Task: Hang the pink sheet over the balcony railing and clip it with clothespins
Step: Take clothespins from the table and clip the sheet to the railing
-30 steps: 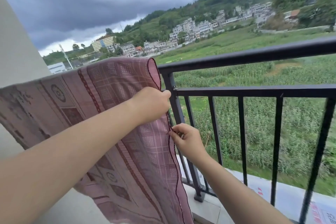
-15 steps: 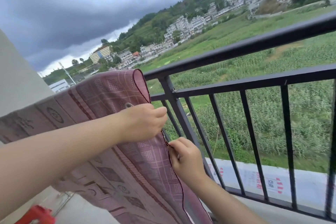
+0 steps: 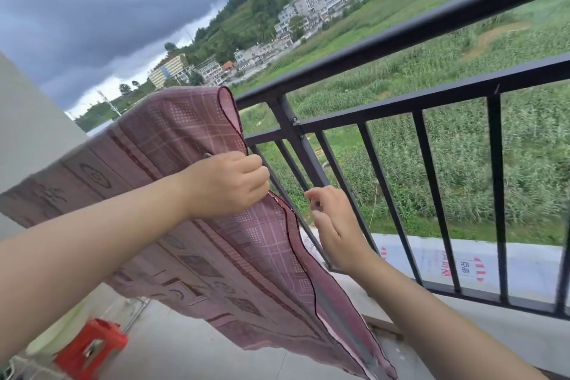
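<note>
— Left hand [image 3: 229, 183] is bunched on the hem of the pink sheet [image 3: 172, 139], fingers curled tight round the edge. Right hand [image 3: 334, 225] sits just beside it, off the cloth, fingers loosely bent and holding nothing.

— Where's the sheet itself?

— Draped over the balcony railing [image 3: 401, 37] above the left hand, hanging down below both wrists. I can't make out a clothespin anywhere, though something small pokes out above the left knuckles; too unclear to name.

— What might go wrong?

— My guess: those dark clouds mean wind. With only one hand gripping and nothing clipped, a gust could lift the loose end beneath the right hand and drag the sheet off the rail.

— Any writing?

— Red-and-white markings on the low wall [image 3: 462, 268] beyond the right hand, behind the bars. Not readable from here. A red stool [image 3: 92, 348] stands below the left arm.
</note>
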A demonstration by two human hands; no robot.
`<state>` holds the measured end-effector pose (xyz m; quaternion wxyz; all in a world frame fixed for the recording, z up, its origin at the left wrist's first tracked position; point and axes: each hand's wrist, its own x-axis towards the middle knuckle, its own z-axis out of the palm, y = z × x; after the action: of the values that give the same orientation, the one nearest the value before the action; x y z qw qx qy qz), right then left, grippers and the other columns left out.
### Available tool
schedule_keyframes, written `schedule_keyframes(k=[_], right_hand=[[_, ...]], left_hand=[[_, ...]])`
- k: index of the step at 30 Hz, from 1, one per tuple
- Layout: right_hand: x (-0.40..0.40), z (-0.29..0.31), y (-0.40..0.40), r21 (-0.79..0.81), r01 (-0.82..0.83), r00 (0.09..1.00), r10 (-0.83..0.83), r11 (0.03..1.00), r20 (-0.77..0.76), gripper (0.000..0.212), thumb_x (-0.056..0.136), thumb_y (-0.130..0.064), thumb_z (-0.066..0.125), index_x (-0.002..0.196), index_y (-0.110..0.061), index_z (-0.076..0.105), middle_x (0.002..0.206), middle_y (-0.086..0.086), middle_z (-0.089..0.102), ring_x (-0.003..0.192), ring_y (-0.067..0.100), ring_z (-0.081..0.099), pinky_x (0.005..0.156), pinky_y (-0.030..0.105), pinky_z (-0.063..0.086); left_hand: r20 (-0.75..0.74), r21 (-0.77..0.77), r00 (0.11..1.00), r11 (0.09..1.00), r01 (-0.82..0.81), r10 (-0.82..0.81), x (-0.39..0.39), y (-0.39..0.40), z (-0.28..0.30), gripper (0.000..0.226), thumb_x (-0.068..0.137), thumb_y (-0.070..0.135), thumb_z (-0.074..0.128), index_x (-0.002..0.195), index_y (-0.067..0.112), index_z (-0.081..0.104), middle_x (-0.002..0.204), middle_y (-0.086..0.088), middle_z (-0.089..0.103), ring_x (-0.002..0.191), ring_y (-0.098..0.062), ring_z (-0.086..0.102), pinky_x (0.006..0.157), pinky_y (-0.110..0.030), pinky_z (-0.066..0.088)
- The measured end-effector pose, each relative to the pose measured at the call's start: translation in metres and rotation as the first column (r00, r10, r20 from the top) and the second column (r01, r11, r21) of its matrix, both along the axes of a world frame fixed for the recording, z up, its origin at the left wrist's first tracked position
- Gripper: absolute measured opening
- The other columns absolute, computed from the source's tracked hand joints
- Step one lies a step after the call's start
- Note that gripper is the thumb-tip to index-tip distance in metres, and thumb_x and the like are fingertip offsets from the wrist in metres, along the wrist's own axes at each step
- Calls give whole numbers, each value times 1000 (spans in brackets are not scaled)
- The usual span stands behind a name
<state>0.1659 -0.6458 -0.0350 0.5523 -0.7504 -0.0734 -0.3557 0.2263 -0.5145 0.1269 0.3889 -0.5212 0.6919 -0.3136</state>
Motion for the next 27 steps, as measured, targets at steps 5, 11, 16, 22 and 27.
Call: schedule_keyframes(k=[5,11,16,22,27], right_hand=[[-10,4,-23,-71,-86,995,88,994,35,52,85,-32,43,123,1,46,105,1,52,98,2,45,88,0,30],[-17,9,-23,47,-63,994,59,997,90,40,74,-21,61,108,2,61,101,-1,54,95,19,61,90,22,49],[-21,9,-26,190,-50,996,36,981,78,29,68,-3,74,95,-1,64,88,-3,57,83,10,61,81,10,49],[-25,9,-25,390,-125,986,71,912,150,28,60,2,78,74,-18,65,79,-8,65,78,0,63,76,13,51],[-17,11,-11,536,-166,982,91,827,164,36,58,6,77,64,-27,65,71,-11,68,74,0,65,73,16,52]], left_hand=[[-18,-43,1000,999,14,-15,3,-2,-3,29,83,3,45,58,11,59,54,1,52,49,-16,48,45,-24,44],[-24,-51,1000,999,15,-16,4,-4,-3,26,81,5,48,59,10,62,54,0,53,50,-17,50,47,-24,45],[-43,-54,999,998,12,-14,4,-2,-3,30,83,5,45,58,10,62,54,1,53,50,-16,50,47,-24,46],[-52,-80,999,997,14,-18,3,1,-4,32,84,6,43,58,11,62,55,2,54,52,-16,50,48,-24,43],[-60,-111,998,994,15,-22,2,-1,-4,36,85,6,40,57,12,62,55,2,55,52,-15,50,49,-23,42]])
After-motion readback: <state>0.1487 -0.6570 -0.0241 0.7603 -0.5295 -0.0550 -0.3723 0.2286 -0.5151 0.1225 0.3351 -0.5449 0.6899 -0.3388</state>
